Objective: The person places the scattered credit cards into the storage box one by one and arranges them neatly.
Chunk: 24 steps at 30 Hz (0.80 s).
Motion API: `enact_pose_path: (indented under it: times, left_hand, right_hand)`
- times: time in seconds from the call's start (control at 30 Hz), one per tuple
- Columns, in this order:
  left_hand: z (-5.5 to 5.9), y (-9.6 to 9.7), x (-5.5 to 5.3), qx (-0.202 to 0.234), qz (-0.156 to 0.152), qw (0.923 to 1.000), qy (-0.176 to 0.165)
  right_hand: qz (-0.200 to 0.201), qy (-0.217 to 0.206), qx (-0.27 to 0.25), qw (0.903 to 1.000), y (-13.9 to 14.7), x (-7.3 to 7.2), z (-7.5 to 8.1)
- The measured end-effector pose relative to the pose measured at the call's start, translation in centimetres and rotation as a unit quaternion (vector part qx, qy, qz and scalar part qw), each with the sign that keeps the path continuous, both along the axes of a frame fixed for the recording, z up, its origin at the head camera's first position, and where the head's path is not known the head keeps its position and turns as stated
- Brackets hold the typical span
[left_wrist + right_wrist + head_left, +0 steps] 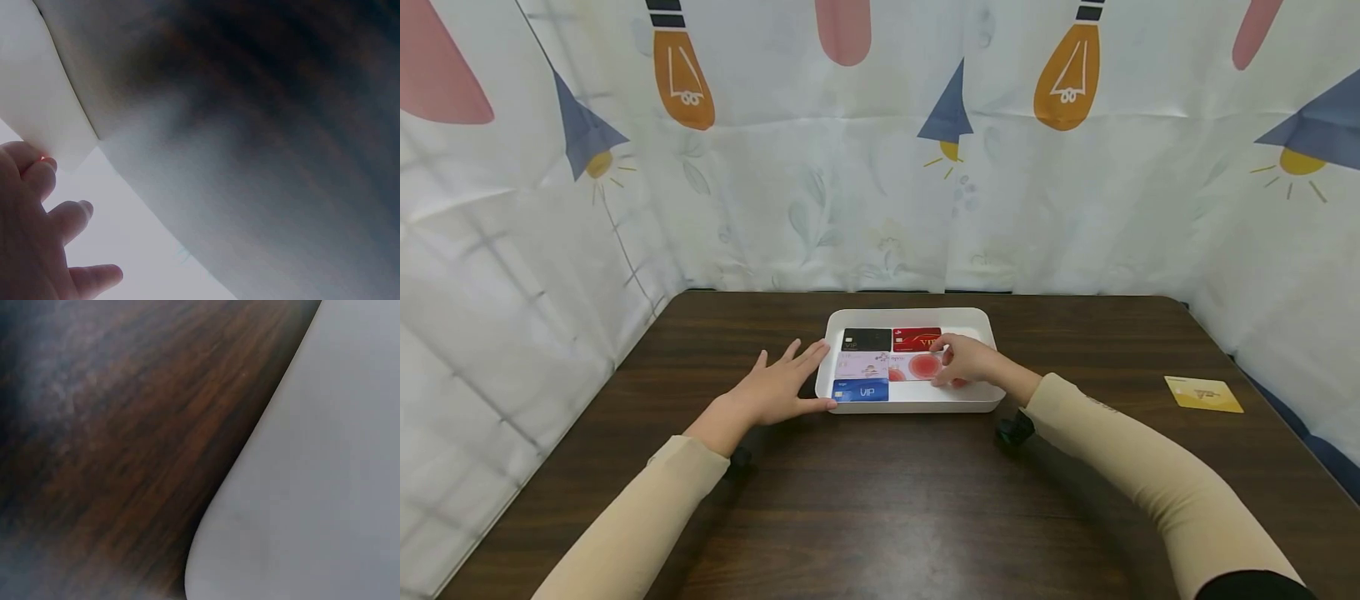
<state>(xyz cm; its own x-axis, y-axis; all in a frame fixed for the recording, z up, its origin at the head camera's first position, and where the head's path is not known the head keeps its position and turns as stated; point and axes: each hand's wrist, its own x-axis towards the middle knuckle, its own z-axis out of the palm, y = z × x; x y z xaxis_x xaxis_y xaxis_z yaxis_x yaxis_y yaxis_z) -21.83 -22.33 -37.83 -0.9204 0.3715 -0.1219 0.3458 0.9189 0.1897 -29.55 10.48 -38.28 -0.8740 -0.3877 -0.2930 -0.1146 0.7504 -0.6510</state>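
Observation:
A white tray (917, 407) sits on the table, with several cards inside. My left hand (775, 392) has its fingers spread and touches the tray's left side; the left wrist view shows these fingers (70, 222) against the tray wall. My right hand (966, 360) is over the tray's right part, thumb and index finger curled around the edges of a white card with red circles (923, 365). Beside that card lies a pale pink card (862, 364). Behind them are a black card (867, 339) and a red card (916, 337). A blue VIP card (861, 391) lies at the front left.
A yellow card (1204, 394) lies by itself on the dark wooden table (880, 500), to the right. White printed curtains (880, 208) hang behind the table and along both sides. The right wrist view shows only the tray's outer wall (300, 506) and table surface.

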Motion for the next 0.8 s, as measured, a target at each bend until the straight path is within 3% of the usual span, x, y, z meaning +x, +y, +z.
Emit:
enact_pose_path:
  times: [0.8]
  left_hand:
    - [0.07, 0.09, 0.01, -0.001, 0.001, 1.0, -0.003]
  right_hand:
    - [0.002, 0.029, 0.036, 0.9989, 0.07, -0.06, -0.22]
